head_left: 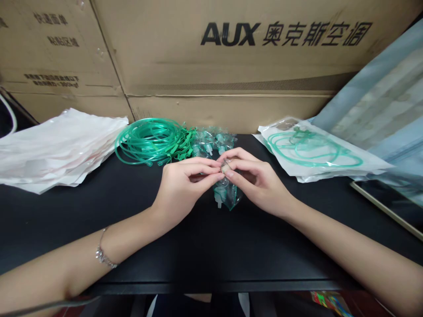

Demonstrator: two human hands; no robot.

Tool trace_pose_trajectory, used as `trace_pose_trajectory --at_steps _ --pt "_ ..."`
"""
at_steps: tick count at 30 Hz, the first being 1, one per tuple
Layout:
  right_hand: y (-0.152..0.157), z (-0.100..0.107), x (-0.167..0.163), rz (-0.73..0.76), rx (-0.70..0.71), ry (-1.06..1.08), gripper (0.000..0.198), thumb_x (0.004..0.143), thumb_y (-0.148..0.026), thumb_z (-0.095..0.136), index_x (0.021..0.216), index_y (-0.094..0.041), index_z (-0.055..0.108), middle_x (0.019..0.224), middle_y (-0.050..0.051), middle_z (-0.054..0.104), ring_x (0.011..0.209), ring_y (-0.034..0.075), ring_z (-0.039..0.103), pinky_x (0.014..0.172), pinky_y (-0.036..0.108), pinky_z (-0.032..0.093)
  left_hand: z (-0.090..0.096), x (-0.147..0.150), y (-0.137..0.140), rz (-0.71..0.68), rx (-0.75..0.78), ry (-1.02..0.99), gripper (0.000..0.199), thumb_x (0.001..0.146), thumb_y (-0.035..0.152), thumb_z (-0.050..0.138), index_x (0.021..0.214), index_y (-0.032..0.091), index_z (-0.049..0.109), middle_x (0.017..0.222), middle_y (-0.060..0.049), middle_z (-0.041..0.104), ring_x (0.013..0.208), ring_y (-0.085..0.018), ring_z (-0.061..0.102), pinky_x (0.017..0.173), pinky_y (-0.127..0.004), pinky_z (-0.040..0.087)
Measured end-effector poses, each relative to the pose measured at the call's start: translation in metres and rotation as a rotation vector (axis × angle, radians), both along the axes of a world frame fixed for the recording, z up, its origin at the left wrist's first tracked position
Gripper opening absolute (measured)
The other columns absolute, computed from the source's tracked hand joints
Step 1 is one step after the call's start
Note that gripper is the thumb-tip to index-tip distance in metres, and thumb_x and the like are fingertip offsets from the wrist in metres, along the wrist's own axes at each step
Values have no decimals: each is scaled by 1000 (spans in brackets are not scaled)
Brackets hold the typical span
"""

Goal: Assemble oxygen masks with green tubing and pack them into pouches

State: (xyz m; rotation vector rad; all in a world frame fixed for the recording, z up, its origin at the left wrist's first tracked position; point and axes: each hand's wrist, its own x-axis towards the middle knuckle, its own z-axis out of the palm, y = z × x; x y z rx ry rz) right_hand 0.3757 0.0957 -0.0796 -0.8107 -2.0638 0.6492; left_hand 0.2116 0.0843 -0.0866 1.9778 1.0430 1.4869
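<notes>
Above the middle of the dark table, a clear plastic oxygen mask (226, 196) with green-tinted parts hangs below my fingertips. My left hand (181, 187) pinches its upper part between thumb and fingers. From the other side my right hand (264, 182) is closed on the same upper end, thumb and fingers meeting those of the left. A small pale piece shows between the fingertips; its exact shape is hidden. Just behind the hands lie several more clear masks (211, 141) with green connectors, partly covered by my fingers.
Green tubing (148, 136) lies coiled left of centre beside green straps (185, 143). White flat packages (59, 145) are stacked at the left. Bagged green tubing (317, 147) lies at the right, near a phone-like dark slab (393, 207). A large cardboard box (231, 66) stands behind.
</notes>
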Motion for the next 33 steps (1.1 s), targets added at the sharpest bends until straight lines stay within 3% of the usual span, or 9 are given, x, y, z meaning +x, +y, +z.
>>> trace_pose_trajectory --at_steps 5,15,23,33 --pt "1 1 -3 -55 23 48 12 79 -15 53 71 -16 62 88 6 54 85 15 54 76 31 45 -3 7 -4 20 -61 -68 5 69 14 63 66 15 68 81 -2 70 74 -11 65 65 -16 53" --pt "2 -3 -14 -197 75 -13 15 71 -10 56 57 -14 57 75 4 54 70 12 54 66 27 45 -9 11 6 16 -287 -215 7 64 9 61 62 14 66 71 0 70 71 -13 65 69 -20 52" --pt "-3 -3 -19 -315 166 -140 17 71 -8 53 56 -15 52 72 3 51 68 12 52 62 25 43 -12 13 5 8 -311 -296 5 63 11 63 59 14 64 70 -1 69 72 -14 65 70 -23 52" --pt "-3 -3 -18 -304 206 -245 18 79 -9 48 64 -14 57 74 5 50 66 13 50 55 25 41 -15 12 6 -18 -317 -294 7 66 12 61 60 14 64 73 -2 67 75 -14 63 73 -26 51"
